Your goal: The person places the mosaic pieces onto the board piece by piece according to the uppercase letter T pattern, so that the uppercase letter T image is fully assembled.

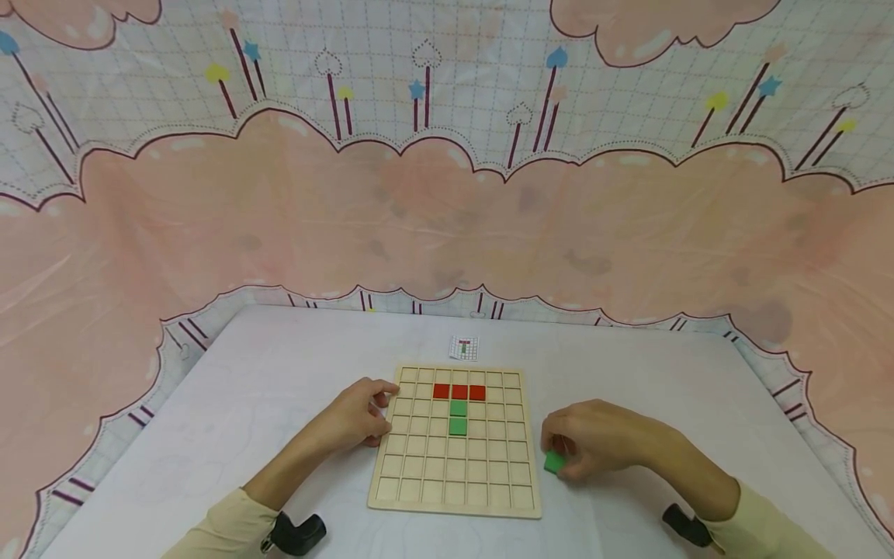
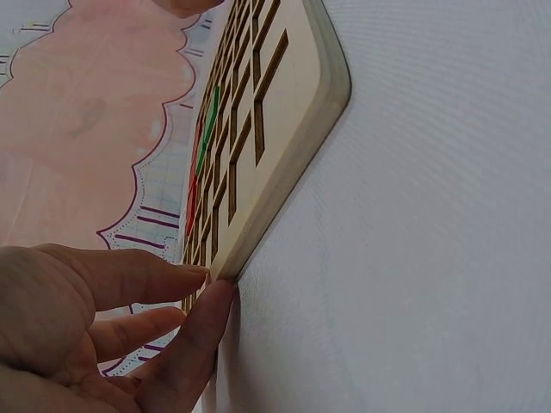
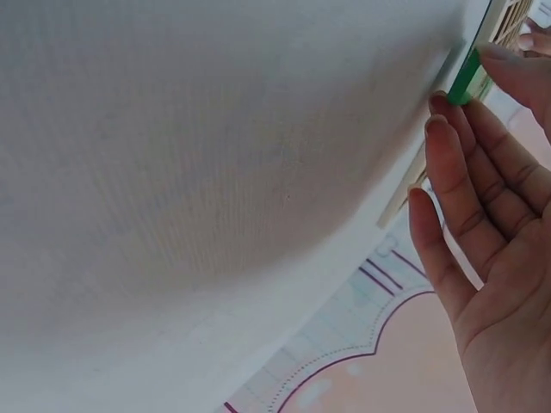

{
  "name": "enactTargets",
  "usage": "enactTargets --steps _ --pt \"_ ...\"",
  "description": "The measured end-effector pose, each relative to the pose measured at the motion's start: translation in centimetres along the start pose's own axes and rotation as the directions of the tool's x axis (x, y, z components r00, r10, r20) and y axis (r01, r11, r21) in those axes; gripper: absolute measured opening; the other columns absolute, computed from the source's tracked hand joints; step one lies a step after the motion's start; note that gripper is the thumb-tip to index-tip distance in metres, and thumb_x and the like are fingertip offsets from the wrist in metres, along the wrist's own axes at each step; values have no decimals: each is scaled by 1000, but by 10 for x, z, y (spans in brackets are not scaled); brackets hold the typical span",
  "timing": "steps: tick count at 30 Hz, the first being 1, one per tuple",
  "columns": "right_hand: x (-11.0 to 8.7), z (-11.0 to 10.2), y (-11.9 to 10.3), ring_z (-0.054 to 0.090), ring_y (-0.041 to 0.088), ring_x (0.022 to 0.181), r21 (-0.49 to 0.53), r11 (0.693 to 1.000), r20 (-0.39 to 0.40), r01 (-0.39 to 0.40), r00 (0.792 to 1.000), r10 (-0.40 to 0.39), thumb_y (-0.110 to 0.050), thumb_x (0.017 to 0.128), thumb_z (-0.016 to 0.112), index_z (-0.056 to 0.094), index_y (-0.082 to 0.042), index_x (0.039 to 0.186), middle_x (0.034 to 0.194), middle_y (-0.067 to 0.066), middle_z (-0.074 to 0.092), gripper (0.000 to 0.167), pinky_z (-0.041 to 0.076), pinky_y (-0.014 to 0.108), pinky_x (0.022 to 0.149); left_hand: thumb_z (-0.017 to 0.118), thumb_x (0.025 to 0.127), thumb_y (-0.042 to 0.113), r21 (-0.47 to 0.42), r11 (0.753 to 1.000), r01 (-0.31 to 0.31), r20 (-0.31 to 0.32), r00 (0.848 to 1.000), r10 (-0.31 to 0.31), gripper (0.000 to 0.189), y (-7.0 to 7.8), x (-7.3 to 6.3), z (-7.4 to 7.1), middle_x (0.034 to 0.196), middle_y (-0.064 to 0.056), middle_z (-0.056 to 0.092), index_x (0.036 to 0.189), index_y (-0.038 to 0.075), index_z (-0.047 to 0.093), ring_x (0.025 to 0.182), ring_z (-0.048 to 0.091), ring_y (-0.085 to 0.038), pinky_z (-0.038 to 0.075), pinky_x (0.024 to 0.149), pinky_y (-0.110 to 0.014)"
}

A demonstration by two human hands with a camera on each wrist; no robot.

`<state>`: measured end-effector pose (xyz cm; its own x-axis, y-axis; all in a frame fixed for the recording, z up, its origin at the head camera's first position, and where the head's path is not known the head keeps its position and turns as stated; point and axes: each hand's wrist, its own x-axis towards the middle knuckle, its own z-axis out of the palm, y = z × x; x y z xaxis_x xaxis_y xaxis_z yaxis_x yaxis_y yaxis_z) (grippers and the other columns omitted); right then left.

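Observation:
A pale wooden grid board (image 1: pixel 410 491) lies flat on the white table. Three red tiles (image 1: pixel 459 392) form a row near its far side, and two green tiles (image 1: pixel 457 426) run in a column below the middle one. At the board's left edge, my left hand (image 1: pixel 356 415) holds the rim with thumb and fingers, also seen in the left wrist view. My right hand (image 1: pixel 601 439), just right of the board, pinches a green tile (image 3: pixel 465 77) between thumb and fingertips. That tile is tilted, close to the tabletop.
A small printed pattern card (image 1: pixel 464 348) lies beyond the board's far edge, showing a red and green T shape. Behind the white table (image 1: pixel 293 349) hangs a pink and white patterned cloth (image 1: pixel 419 210). Black straps or mounts (image 1: pixel 299 534) sit at both wrists.

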<state>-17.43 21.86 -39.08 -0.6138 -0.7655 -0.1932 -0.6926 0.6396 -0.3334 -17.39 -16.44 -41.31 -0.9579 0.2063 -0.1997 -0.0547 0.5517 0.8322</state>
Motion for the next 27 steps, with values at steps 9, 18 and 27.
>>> enactTargets --steps 9,18,27 --pt "5 -4 2 52 -2 74 -3 1000 -10 18 1000 -18 -26 81 81 67 -28 97 83 -19 57 21 48 18 66 70 79 -16 -3 1000 -1 3 1000 1 59 -2 3 0 107 -13 49 135 -1 60 72 54 -18 54 54 -27" --pt "13 -9 0 55 0 76 3 999 -21 44 999 -44 -23 85 77 66 -30 96 83 -18 57 17 48 18 66 70 78 -16 9 1000 4 -11 1000 -4 59 -2 4 1 107 -13 50 134 -1 60 71 54 -18 54 54 -27" --pt "27 -9 -5 55 1 77 7 999 -19 54 998 -54 -25 85 77 66 -31 99 86 -19 56 19 48 18 66 69 79 -17 2 1000 -1 -10 1000 1 58 -4 4 1 107 -13 49 134 -1 60 73 54 -19 54 53 -28"
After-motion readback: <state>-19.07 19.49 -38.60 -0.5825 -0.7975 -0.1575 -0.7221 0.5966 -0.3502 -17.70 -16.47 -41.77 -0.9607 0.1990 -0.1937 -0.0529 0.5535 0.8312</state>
